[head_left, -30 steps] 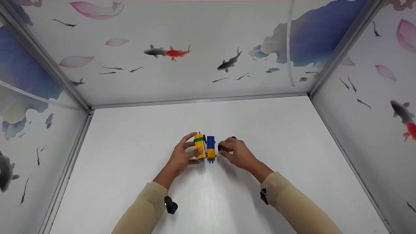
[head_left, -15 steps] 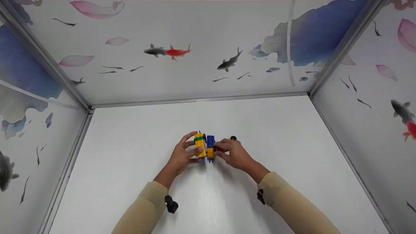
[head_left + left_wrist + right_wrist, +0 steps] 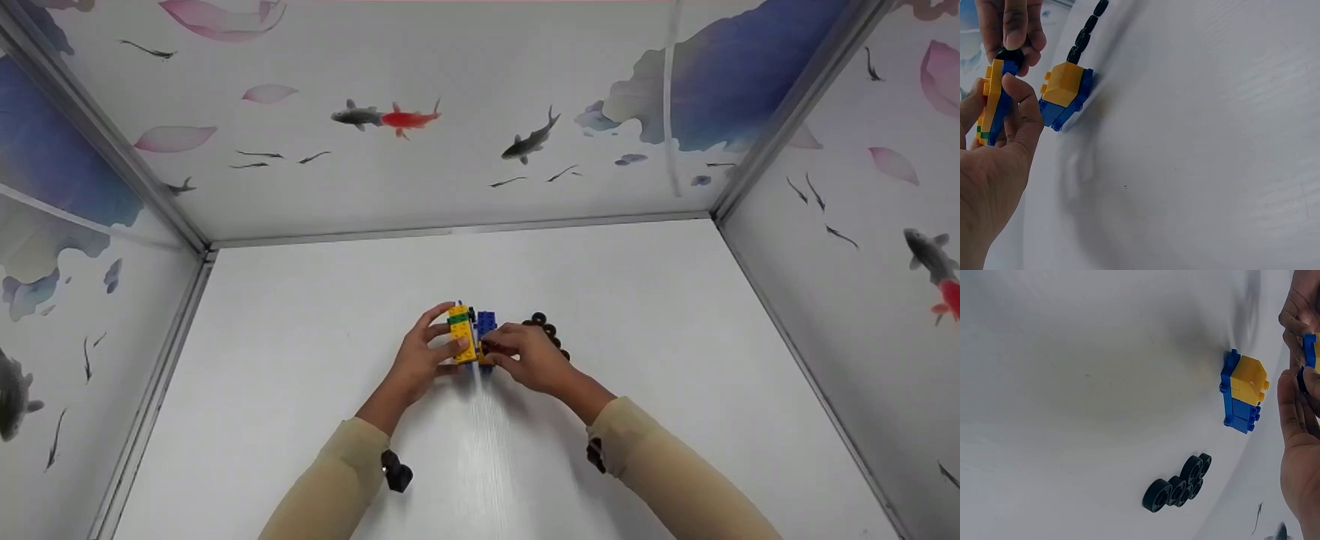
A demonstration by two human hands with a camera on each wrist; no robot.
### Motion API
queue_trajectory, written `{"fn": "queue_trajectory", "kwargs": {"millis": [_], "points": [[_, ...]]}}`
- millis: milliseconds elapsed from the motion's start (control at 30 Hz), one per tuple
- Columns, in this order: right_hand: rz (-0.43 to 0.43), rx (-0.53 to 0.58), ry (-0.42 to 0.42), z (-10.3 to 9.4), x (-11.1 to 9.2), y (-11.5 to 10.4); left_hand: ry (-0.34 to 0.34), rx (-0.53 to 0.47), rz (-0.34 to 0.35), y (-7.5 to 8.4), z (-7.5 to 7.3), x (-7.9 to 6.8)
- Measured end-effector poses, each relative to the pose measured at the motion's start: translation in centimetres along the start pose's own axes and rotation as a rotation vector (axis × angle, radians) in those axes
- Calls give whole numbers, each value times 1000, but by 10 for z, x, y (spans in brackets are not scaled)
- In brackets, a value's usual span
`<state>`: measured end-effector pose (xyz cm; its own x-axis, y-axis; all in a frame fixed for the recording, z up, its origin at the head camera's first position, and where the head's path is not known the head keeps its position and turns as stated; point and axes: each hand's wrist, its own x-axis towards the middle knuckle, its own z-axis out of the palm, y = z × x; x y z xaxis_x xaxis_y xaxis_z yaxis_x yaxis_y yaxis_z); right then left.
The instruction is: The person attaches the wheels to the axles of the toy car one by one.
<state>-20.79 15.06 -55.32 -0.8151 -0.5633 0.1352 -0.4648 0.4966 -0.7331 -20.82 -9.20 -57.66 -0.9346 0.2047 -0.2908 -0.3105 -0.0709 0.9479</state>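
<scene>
My left hand (image 3: 421, 356) grips a toy car (image 3: 459, 334) built of yellow and blue blocks with a green stripe, fingers on one side and thumb on the other. My right hand (image 3: 536, 358) pinches a black wheel (image 3: 1010, 56) between thumb and fingers, at the end of the car's blue base in the left wrist view. Whether the wheel is fixed on the base cannot be made out. Just right of the held car, a second blue-and-yellow toy car (image 3: 1248, 382) stands on the table, partly covered by my right hand in the head view.
Several black wheels (image 3: 1158, 496) lie in a cluster on the white table (image 3: 337, 420), beyond my right hand. Patterned panels (image 3: 465, 187) with painted fish enclose the table at the back and sides.
My right hand has moved left with the wheel, from beside the second car across it to the held car. The cluster of wheels has come into sight. My left hand stays put.
</scene>
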Motion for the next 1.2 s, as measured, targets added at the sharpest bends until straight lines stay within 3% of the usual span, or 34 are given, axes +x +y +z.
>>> {"fn": "queue_trajectory", "kwargs": {"millis": [1200], "points": [[72, 88, 37, 5, 0, -4, 7, -64, 20, -2, 5, 1]]}}
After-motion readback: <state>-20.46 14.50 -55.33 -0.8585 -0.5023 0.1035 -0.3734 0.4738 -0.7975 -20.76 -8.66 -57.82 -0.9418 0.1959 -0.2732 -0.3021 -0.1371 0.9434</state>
